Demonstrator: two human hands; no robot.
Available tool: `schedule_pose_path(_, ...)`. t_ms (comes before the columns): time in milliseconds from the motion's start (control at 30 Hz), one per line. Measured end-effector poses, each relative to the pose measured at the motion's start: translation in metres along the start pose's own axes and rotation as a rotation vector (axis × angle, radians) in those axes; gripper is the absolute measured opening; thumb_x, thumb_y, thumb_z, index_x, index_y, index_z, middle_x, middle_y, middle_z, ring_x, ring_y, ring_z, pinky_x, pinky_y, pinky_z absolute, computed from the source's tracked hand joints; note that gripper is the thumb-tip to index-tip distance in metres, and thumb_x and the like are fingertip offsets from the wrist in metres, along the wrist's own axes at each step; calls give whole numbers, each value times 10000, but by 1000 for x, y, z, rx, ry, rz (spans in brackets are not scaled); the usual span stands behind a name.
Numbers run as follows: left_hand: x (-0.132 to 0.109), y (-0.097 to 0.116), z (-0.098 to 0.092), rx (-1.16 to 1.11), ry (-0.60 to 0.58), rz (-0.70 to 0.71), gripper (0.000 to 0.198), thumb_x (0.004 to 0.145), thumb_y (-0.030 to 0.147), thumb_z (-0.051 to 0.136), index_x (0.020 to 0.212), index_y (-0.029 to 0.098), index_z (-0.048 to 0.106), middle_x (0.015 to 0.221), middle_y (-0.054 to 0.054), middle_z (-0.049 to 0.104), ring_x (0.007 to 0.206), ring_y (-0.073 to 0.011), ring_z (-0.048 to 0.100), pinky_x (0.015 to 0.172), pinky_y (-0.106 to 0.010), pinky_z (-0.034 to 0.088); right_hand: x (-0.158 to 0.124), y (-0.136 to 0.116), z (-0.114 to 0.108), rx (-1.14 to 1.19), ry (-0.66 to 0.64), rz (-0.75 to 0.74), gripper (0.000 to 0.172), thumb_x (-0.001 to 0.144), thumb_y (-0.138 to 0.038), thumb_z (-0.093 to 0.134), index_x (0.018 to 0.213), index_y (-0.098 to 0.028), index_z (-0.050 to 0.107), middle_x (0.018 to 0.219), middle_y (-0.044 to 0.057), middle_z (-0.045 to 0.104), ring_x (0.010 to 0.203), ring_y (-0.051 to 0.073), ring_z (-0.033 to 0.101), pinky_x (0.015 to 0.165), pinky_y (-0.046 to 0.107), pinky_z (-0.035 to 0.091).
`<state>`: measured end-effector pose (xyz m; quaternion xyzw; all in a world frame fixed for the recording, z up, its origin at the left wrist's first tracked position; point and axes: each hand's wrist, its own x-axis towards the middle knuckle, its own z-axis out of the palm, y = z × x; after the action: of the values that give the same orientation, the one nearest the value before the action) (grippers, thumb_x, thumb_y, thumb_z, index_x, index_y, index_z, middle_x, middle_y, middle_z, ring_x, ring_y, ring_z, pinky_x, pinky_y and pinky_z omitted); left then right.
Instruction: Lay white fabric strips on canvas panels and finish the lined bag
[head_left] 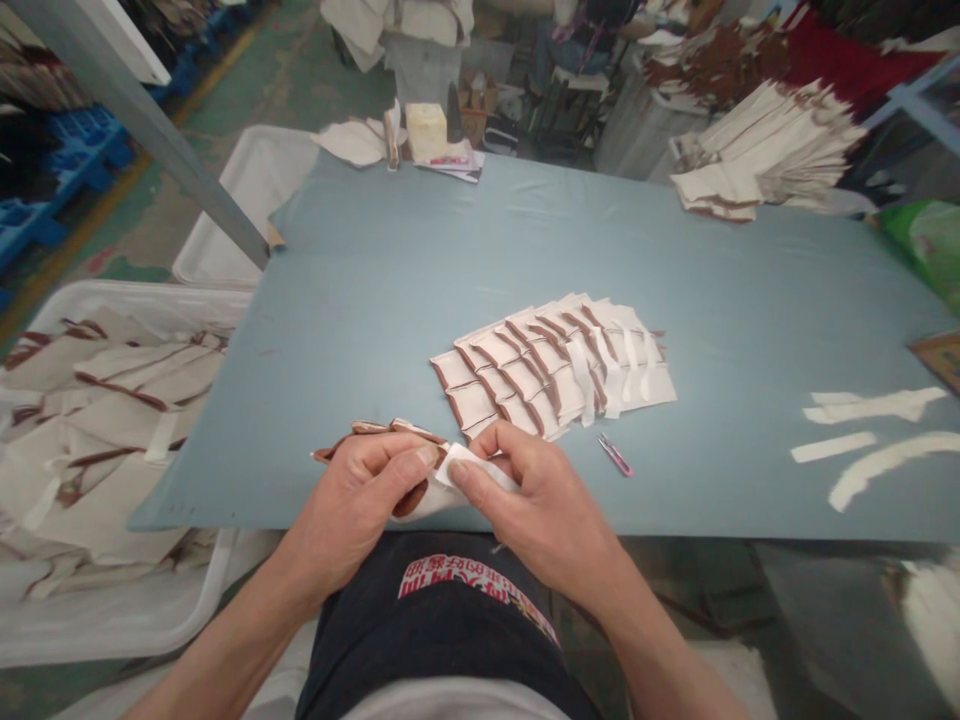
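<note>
At the table's near edge, my left hand (358,500) pinches a folded fabric piece (409,508), cream with brown edging. My right hand (529,490) is closed on a white strip (459,468) at the same piece, thumb on top. The fingertips of both hands almost meet there, and they hide part of the fabric. Just beyond lies a fanned row of cream fabric pieces (525,370) with brown edges, several white strips lying across its right end. A small pink-handled thread snipper (616,455) rests to the right of the row.
White strips (862,408) lie at the right of the blue-green table (360,270). A white bin (150,630) full of fabric pieces stands at the left, near a slanting metal post (180,160). Stacked cream pieces (765,150) sit at the far right, a yellowish block (426,130) at the far edge.
</note>
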<state>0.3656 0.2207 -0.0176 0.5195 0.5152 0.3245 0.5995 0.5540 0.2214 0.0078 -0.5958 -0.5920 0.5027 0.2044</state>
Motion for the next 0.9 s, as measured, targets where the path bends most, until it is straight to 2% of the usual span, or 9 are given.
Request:
schedule_pose_path(300,2,0,2,54,11,27,440,966,410,514,572,226,444,570,37,416,587,-148,382,583,-297,318,4,0,-4,-165,27,-49,207,929,-389,598,796,-230,583,604,-54,496,562,133,403,589,285,243)
schedule_pose_path(433,1,0,2,69,3,44,444,987,428,488,595,222,457,588,40,424,591,-143,389,589,-287,339,0,0,-3,-245,74,-71,213,938,-397,588,799,-235,579,622,-33,536,577,147,428,610,290,252)
schedule_pose_path(500,-1,0,2,62,1,44,407,969,424,523,621,213,499,612,37,464,612,-143,426,607,-275,367,-1,0,-3,-258,83,-68,215,934,-395,597,791,-237,567,628,-29,548,580,150,434,613,287,256)
schedule_pose_path(567,-3,1,4,61,0,19,301,931,407,586,718,195,605,690,20,575,679,-155,516,658,-267,422,-2,1,-2,-262,86,-58,218,928,-395,610,787,-238,558,627,-30,553,574,149,433,611,282,257)
schedule_pose_path(667,-6,2,8,105,43,-19,234,891,387,625,885,169,708,820,-15,689,763,-184,599,717,-283,477,-3,2,-1,-255,105,-50,207,925,-398,612,802,-239,563,641,-23,576,583,155,455,613,280,258)
schedule_pose_path(767,-8,4,14,171,110,2,232,881,370,609,850,166,715,770,-12,680,706,-173,572,677,-279,469,-3,3,2,-224,123,-62,210,928,-403,591,801,-240,553,645,-21,575,592,157,464,617,281,259)
schedule_pose_path(900,-10,11,18,221,165,58,169,866,315,608,815,180,696,732,6,683,674,-160,562,650,-259,458,-5,4,5,-161,136,-79,236,922,-414,588,778,-239,524,604,-46,509,553,138,411,604,278,250)
